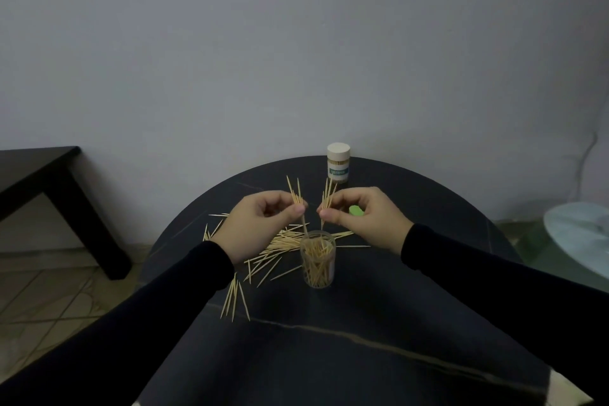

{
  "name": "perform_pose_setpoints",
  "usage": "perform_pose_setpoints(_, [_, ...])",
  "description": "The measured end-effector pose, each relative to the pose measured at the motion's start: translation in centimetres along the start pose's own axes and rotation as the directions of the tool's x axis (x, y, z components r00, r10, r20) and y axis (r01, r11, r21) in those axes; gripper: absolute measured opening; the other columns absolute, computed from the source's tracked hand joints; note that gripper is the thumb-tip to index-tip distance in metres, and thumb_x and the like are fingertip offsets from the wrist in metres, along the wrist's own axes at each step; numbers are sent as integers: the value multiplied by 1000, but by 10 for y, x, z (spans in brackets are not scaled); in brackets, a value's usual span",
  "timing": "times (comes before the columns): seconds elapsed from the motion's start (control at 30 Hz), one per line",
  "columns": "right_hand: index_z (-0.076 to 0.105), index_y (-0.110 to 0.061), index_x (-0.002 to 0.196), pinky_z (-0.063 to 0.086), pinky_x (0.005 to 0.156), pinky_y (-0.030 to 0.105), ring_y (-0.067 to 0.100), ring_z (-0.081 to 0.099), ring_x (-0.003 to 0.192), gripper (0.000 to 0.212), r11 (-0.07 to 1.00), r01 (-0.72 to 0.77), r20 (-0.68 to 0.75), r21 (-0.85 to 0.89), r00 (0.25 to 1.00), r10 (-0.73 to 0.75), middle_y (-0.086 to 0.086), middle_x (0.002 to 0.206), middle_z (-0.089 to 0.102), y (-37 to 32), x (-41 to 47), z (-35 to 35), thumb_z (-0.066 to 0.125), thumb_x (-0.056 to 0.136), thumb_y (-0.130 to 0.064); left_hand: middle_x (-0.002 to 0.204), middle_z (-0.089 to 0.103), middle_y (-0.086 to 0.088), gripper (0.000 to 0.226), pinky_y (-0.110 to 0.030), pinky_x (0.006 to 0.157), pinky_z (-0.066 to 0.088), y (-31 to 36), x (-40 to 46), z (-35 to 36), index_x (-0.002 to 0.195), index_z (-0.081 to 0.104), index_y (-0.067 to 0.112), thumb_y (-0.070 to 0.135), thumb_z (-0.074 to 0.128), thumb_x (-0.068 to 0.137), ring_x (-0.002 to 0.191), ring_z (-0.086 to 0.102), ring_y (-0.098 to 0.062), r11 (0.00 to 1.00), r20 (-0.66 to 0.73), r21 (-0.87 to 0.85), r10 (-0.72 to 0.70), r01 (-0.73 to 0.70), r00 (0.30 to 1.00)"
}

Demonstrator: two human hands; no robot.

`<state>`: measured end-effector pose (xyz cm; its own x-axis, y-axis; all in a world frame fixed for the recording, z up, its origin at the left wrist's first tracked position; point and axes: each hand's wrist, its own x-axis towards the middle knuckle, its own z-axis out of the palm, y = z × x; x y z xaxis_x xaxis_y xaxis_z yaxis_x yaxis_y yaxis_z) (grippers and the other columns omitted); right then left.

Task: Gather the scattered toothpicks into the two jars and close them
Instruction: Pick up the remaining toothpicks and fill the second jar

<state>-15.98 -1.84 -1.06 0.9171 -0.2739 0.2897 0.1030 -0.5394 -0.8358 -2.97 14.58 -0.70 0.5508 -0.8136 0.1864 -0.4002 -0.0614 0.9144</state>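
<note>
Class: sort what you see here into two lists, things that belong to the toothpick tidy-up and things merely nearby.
Belongs to the job:
scattered toothpicks
open jar
capped jar
green lid
left hand and right hand, each pinching toothpicks

Just nearby:
dark side table
glass table

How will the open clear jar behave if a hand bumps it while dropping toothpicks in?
The open jar is tall, narrow and lidless, so it would probably tip easily and spill. It looks like thin plastic holding only toothpicks, so likely light; it may also slide on the smooth dark table.

A home room: tiled floor, dark side table.
</note>
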Motion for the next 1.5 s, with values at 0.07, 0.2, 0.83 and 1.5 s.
perform_pose_setpoints(0.07, [72, -26, 83, 52, 79, 27, 16, 63, 88, 2, 1000, -16, 57, -22, 998, 17, -5, 84, 69, 3, 0, 0, 71, 83, -24, 86, 72, -3, 19, -35, 83, 52, -2, -2, 1, 86, 74, 23, 39, 69, 78, 84, 65, -17, 1000, 53, 29, -6, 5, 999])
perform_pose_setpoints(0.2, [74, -13, 84, 49, 92, 38, 18, 62, 97, 9, 997, -40, 145, -71, 988, 50, -5, 96, 64, 7, -1, -1, 74, 80, -21, 76, 70, 5, 4, -25, 70, 47, -2, -4, 2, 80, 76, 26, 29, 73, 82, 72, 59, -3, 991, 152, 136, -9, -12, 988])
perform_pose_setpoints(0.83, [63, -36, 116, 45, 87, 21, -3, 51, 103, 57, 918, -38, 295, -394, 941, 165, -20, 109, 60, 18, -3, -5, 81, 65, -53, 145, 39, 16, 61, -24, 102, 30, -9, -11, 3, 144, 36, 38, 49, 43, 85, 124, 35, -7, 604, 417, 656, 210, -453, 884])
perform_pose_setpoints(1.5, [69, -23, 105, 53, 90, 37, 4, 63, 98, 36, 967, -90, 300, -240, 940, 162, -7, 102, 69, 21, -4, -6, 82, 73, -32, 139, 46, 9, 58, -34, 91, 40, -2, -17, 31, 136, 51, 24, 60, 42, 91, 118, 42, -16, 304, 483, 728, 409, -614, 775])
